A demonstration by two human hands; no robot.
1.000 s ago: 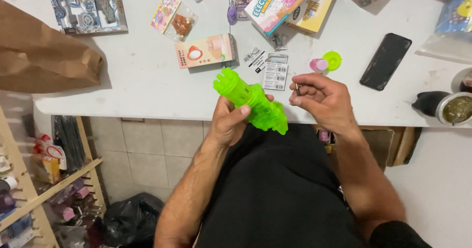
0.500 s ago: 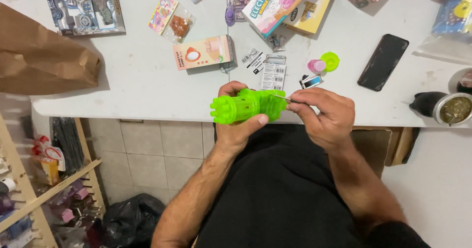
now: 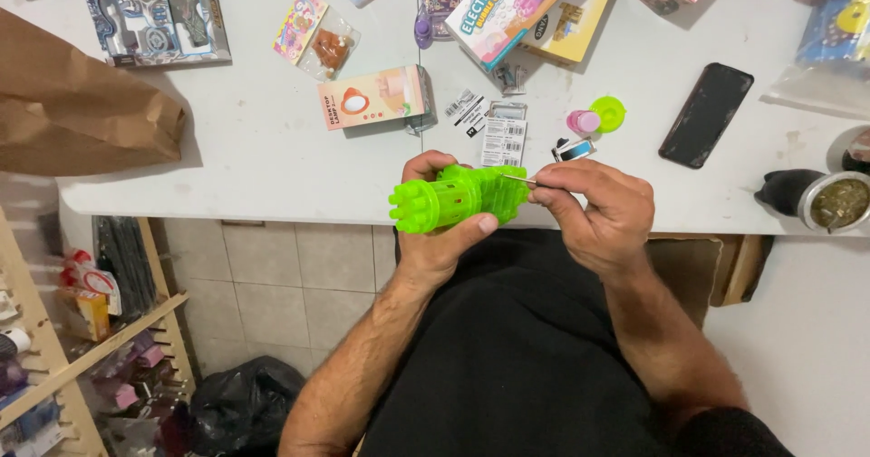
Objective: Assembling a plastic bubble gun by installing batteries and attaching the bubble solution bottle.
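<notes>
**A:** Two hands on one toy: your left hand (image 3: 439, 240) wraps the neon-green plastic toy blaster (image 3: 458, 197) from below, thumb across its near side, fingers curled over the top. It sits just in front of your body, at the near edge of the white table (image 3: 254, 149), barrels pointing to your left.

**B:** And the right?

**A:** Your right hand (image 3: 598, 212) pinches a thin metal tool (image 3: 518, 180) between thumb and fingertips, the rest of the fingers folded in. Its tip meets the right end of the blaster. I cannot tell whether it is a small screwdriver or a pin; it is too thin to read.

**B:** How do I work it well?

**A:** I judge the tip needs to sit square in whatever recess it enters, so keep the tool in line with the body of the toy, not angled. Hold the left grip firm so the plastic does not twist. Press lightly; a slip would send the point toward your left fingers.

**B:** Anything close by to mind?

**A:** The small pink and green caps (image 3: 596, 117) and the barcode labels (image 3: 503, 135) lie on the table just beyond your hands; the black phone (image 3: 705, 115) is further right, the brown paper bag (image 3: 82, 113) well off to your left.
</notes>
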